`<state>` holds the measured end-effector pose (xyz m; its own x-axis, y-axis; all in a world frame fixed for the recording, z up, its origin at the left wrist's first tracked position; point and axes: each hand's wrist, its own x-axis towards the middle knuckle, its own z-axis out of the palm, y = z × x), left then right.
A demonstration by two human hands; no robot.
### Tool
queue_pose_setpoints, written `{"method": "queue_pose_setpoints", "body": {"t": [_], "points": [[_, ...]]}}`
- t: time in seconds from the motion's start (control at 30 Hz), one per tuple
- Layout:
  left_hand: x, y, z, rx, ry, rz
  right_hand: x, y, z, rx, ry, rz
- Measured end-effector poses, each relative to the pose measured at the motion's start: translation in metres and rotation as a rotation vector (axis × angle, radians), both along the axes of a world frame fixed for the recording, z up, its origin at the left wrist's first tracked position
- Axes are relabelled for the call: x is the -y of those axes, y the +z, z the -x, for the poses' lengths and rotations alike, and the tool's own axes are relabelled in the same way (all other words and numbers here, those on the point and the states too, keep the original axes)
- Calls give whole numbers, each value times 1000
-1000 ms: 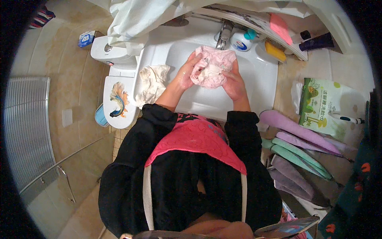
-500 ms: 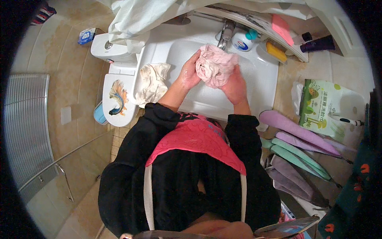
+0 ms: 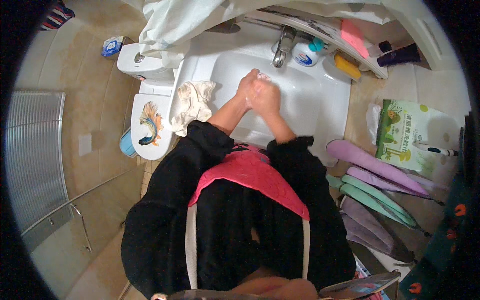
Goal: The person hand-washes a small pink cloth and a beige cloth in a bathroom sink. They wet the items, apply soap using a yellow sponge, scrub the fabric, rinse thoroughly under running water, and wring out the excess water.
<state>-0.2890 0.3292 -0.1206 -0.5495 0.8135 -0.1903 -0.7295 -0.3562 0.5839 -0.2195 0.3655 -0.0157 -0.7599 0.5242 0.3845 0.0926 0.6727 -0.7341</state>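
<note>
Over the white sink basin [image 3: 305,120], my left hand [image 3: 246,86] and my right hand [image 3: 265,96] are pressed together, closed around a bunched pale pink cloth [image 3: 263,77]. Only a small bit of the cloth shows at the far side of my fingers; the rest is hidden in my grip. Just beyond my hands stands the chrome faucet [image 3: 283,47]. A cream patterned piece of fabric [image 3: 192,102] lies crumpled on the sink's left side, near my left forearm.
Right of the faucet stands a white bottle with a teal cap [image 3: 306,52], then a yellow sponge [image 3: 347,66]. Purple and green towels [image 3: 372,162] hang at the right beside a green-and-white package [image 3: 412,135]. A toilet [image 3: 150,125] stands at the left.
The pink cloth, spread wide between both hands before, is now squeezed into a tight bunch. My hands have come together and moved slightly toward me, away from the faucet.
</note>
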Motion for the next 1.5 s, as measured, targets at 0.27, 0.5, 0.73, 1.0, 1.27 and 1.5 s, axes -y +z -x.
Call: {"method": "queue_pose_setpoints", "body": {"t": [0.27, 0.5, 0.73, 1.0, 1.27, 1.5], "points": [[20, 109, -3, 219, -17, 146, -71, -51, -20, -240, 85, 1475], [40, 86, 2, 6, -111, 56, -66, -22, -59, -342, 303, 1536], [37, 104, -6, 245, -157, -303, -48, 3, -58, -514, 653, 2060], [41, 113, -7, -189, -126, 75, -59, -8, -61, -359, 407, 1691], [43, 108, -14, -61, -156, 191, -59, -4, -64, -292, 428, 1776], [37, 114, -14, -177, -162, 308, -43, -20, -56, -272, 263, 1397]]}}
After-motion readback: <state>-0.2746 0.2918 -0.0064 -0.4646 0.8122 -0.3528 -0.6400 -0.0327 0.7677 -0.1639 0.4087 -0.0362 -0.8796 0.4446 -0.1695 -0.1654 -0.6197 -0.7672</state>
